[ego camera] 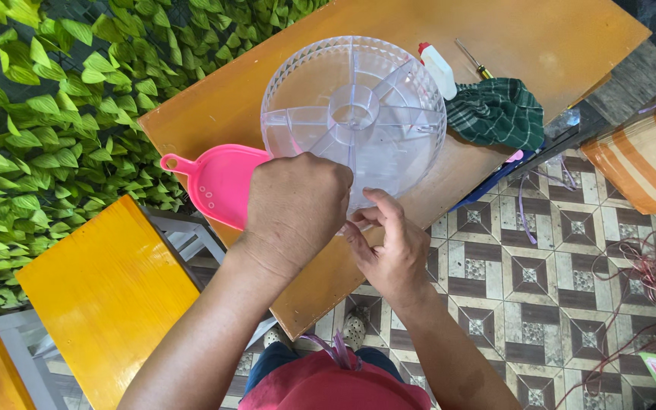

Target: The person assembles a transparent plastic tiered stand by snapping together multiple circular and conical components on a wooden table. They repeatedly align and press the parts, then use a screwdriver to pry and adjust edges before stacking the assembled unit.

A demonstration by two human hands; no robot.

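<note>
Both hands, the left hand and the right hand, are closed on the near rim of the clear round divided tray, which is rested on the orange table beside a pink scoop.

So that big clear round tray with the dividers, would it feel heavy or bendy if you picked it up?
Probably light: the clear tray looks like thin moulded plastic. Its ribs and patterned rim suggest it holds its shape yet might crack if dropped. It lies flat on the wooden table, so rolling seems unlikely.
</note>
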